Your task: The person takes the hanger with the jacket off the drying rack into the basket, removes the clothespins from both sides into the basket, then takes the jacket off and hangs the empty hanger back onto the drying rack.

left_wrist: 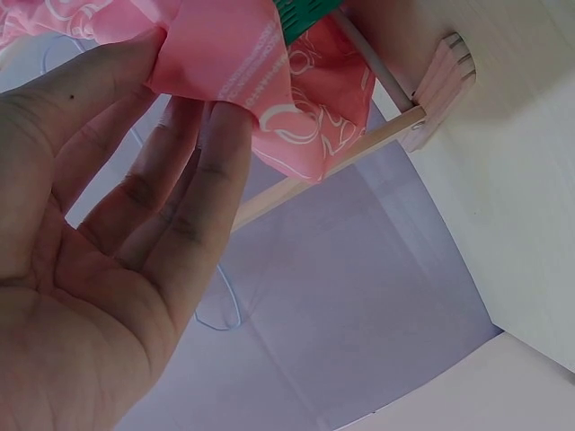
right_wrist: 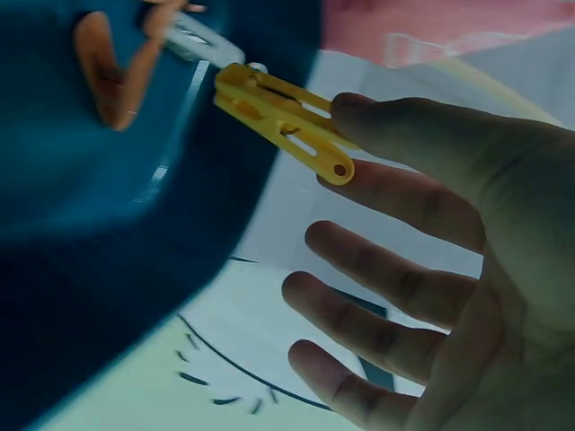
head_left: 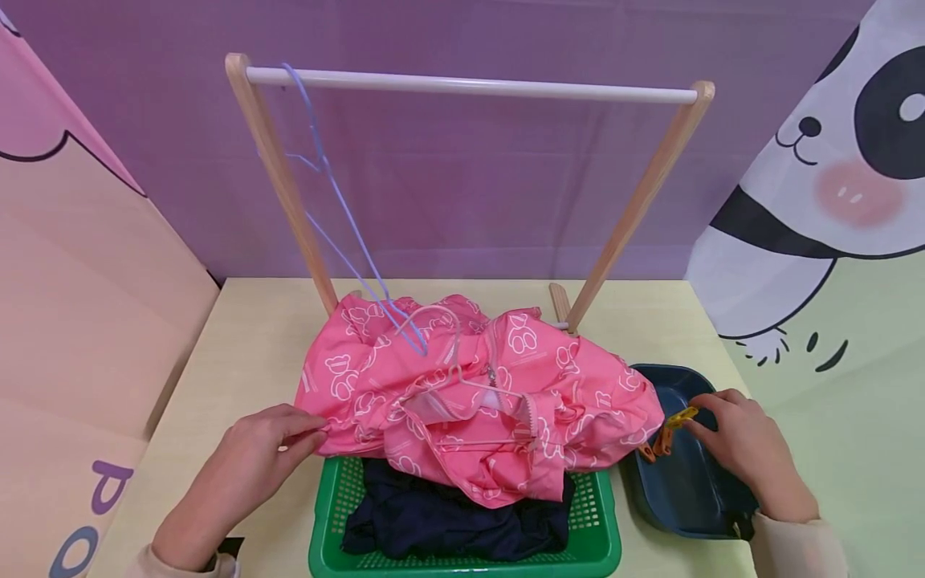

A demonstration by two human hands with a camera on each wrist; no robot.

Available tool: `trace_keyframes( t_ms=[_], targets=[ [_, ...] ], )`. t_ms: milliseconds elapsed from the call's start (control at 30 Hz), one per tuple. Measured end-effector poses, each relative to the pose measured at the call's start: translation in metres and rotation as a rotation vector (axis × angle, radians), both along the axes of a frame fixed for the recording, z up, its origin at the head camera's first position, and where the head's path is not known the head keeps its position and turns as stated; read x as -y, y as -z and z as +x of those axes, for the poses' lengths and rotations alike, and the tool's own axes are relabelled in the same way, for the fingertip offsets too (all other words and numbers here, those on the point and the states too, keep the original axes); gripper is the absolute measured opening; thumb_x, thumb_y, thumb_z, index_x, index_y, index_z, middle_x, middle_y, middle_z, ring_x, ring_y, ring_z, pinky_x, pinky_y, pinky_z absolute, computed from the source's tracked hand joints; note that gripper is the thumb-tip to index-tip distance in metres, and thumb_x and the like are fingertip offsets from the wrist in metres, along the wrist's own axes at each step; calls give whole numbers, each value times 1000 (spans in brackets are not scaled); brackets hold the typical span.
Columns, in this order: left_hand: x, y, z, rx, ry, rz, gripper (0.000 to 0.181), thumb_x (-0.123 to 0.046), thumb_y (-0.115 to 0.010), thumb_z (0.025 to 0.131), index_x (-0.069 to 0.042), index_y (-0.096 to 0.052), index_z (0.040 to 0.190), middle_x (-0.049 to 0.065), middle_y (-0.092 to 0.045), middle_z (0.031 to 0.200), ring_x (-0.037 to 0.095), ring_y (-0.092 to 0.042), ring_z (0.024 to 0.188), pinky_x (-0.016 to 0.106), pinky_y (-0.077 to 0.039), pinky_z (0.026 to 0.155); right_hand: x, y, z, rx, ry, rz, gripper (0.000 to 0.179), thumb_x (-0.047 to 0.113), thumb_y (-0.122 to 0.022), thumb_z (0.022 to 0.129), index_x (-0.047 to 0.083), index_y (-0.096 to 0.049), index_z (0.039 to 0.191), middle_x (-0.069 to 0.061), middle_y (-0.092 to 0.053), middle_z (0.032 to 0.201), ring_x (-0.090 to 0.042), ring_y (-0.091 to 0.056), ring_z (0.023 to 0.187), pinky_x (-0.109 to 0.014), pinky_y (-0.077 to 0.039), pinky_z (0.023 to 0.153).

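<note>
A pink jacket (head_left: 347,377) with white bear outlines and a zipper lies spread over the back of the green basket, a pale pink hanger (head_left: 457,337) at its collar. My left hand (head_left: 263,449) pinches the jacket's left edge between thumb and fingers; the left wrist view shows the pinched cloth (left_wrist: 216,54) up close. Above the dark blue bin, my right hand (head_left: 744,437) pinches a yellow clothespin (right_wrist: 283,121) by its handle ends, with the other fingers spread. Orange clothespins (head_left: 663,441) show near the bin's left side, by the jacket's right end.
A green basket (head_left: 321,514) holds dark navy cloth (head_left: 455,514). The dark blue bin (head_left: 686,514) stands to its right. Behind, a wooden rack with a white rod (head_left: 470,84) carries a light blue hanger (head_left: 340,193) at its left end, whose lower part overlaps the jacket in view.
</note>
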State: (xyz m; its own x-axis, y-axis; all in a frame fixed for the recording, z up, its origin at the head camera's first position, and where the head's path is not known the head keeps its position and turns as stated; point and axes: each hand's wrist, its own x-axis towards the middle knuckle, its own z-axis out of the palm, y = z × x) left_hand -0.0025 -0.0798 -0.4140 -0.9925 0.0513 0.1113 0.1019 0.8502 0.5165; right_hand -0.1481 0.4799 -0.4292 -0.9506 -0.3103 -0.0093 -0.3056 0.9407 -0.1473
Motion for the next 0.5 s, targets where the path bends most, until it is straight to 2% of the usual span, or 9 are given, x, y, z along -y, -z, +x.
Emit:
trace_keyframes(
  t_ms=[167, 333, 433, 500],
  targets=[
    [0, 0, 0, -4, -4, -4, 30, -13, -87, 78, -6, -79, 106, 3, -71, 92, 20, -68, 80, 33, -60, 63, -2, 12, -5, 52, -6, 8, 30, 16, -80, 83, -4, -69, 103, -29, -60, 97, -45, -59, 87, -62, -54, 72],
    [-1, 0, 1, 7, -11, -4, 31, -13, -87, 78, -6, -79, 106, 3, -70, 92, 20, -68, 80, 33, -60, 63, 1, 11, -6, 82, 22, 19, 39, 19, -79, 84, -6, -66, 111, -31, -60, 101, -48, -59, 91, -64, -53, 75],
    [-1, 0, 1, 12, -15, -5, 31, -14, -87, 78, -6, -79, 106, 4, -71, 93, 20, -68, 81, 34, -61, 63, 6, 6, -2, 37, 15, 21, 44, 20, -80, 84, -8, -64, 114, -32, -60, 102, -48, -60, 90, -63, -54, 74],
    [-1, 0, 1, 12, -18, -4, 31, -14, -87, 78, -6, -79, 106, 4, -71, 93, 21, -68, 81, 34, -61, 63, 9, 1, 2, -34, -12, 9, 43, 19, -81, 83, -7, -64, 113, -32, -61, 102, -47, -60, 87, -63, -54, 72]
  ],
)
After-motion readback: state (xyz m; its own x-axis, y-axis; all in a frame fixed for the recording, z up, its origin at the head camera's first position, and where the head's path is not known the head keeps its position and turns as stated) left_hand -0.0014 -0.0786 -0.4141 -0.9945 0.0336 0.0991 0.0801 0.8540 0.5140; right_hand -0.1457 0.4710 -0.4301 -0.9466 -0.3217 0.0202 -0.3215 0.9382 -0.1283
